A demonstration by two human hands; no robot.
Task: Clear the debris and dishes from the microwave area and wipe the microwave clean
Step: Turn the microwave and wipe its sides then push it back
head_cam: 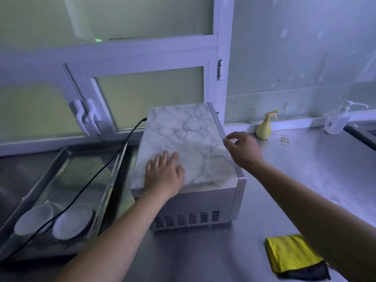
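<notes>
**Fingers (165,158) flat on the microwave (183,131), cloth (291,257) at lower right**

The left hand (163,174) lies palm down on the marbled top at mid-frame, fingers straight, holding nothing. The right hand (243,148) hangs at the top's right edge with fingers loosely bent; I cannot tell whether they pinch that edge. The microwave sits on the steel counter (305,169), its long axis running up-frame from the vented side. Plates (73,220) lie in the sink at lower left. The yellow cloth is well apart from both hands, beside the right forearm, so the right hand is likely nearer for wiping. A spray bottle (264,127) stands by the wall, right of the microwave.
</notes>
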